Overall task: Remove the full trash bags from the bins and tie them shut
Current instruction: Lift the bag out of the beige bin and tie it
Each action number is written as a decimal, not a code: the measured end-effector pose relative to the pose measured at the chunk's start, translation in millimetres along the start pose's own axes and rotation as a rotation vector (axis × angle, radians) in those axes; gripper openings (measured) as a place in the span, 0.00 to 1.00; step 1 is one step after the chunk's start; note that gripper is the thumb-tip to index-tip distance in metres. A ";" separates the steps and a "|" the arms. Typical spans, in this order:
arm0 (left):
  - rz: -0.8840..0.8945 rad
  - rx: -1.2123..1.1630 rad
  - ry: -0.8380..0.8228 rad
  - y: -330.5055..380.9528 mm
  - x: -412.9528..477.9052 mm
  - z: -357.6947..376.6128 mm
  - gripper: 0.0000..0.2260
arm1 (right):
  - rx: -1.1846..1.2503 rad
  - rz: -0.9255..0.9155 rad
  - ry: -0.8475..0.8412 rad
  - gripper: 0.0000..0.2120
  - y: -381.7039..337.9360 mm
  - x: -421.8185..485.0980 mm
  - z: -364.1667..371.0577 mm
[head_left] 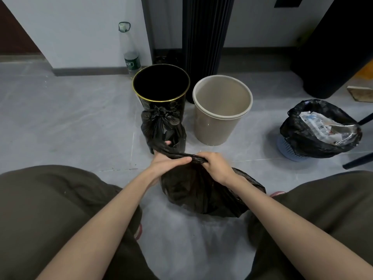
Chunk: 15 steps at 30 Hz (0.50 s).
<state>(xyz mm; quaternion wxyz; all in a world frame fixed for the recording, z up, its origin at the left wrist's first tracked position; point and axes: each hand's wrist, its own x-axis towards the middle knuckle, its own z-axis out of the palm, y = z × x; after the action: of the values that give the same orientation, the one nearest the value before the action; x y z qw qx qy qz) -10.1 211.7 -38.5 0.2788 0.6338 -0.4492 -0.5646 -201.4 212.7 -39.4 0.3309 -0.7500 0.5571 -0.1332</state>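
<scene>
Two of the three bins are already without bags: the black bin [178, 104] and the beige bin [216, 128] stand empty on the floor. One tied bag [161, 122] leans against the front of the black bin. The second bag [201, 195] lies on the floor between the person's knees, and its knot is not yet made. A third full bag [298, 138] sits in the blue basket [288, 151] at the right, so I judge about half of the work is left. The right hand [216, 164] grips the twisted neck [175, 153] just above the bag. The left hand [167, 162] holds the free end, its fingers curled round it, both forearms reaching forward.
</scene>
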 end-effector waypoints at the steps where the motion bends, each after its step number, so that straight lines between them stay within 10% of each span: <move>1: 0.006 0.023 0.007 0.2 4.1 2.7 0.40 | 0.002 -0.002 -0.004 0.09 -0.1 0.9 1.9; 6: 0.080 -0.156 0.066 4.6 6.5 23.8 0.14 | 0.002 0.082 0.007 0.05 -3.0 6.5 12.6; 15: -0.041 -0.618 0.152 11.0 10.6 40.4 0.17 | -0.120 0.164 -0.174 0.35 12.9 4.6 24.2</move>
<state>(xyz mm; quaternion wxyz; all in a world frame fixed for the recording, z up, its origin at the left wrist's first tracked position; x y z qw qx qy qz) -52.4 203.7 -42.3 0.4796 0.5682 -0.2215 -0.6309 -195.7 214.8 -66.6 0.3423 -0.7291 0.5926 -0.0067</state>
